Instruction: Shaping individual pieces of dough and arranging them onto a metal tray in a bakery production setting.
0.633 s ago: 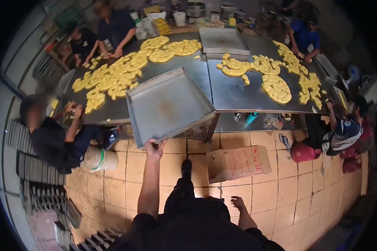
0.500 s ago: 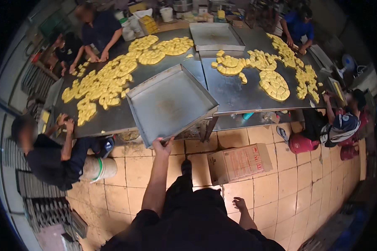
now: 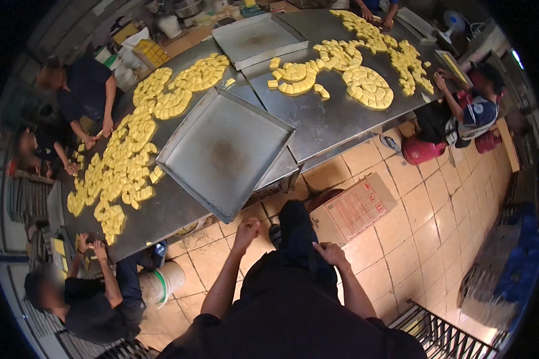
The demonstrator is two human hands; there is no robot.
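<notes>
In the head view, the person stands on tan floor tiles [image 3: 425, 209] at the near edge of a long steel table [image 3: 335, 128]. The left hand [image 3: 247, 227] is raised just below the near corner of a large empty metal tray [image 3: 224, 149], close to it, fingers curled; whether it touches or grasps the corner cannot be told. The tray lies on the table, turned corner-on, its near corner jutting over the table's edge. The right hand [image 3: 328, 251] hangs by the dark trouser leg, loosely curled and holding nothing. Yellow pastry pieces [image 3: 132, 161] lie in bands along the table to the left of the tray, and more [image 3: 368, 87] lie beyond it to the right. A second empty tray [image 3: 259, 39] sits farther back. A flattened cardboard box [image 3: 356, 206] lies on the floor beside the person's feet. Other people work at the table's left and right sides.
</notes>
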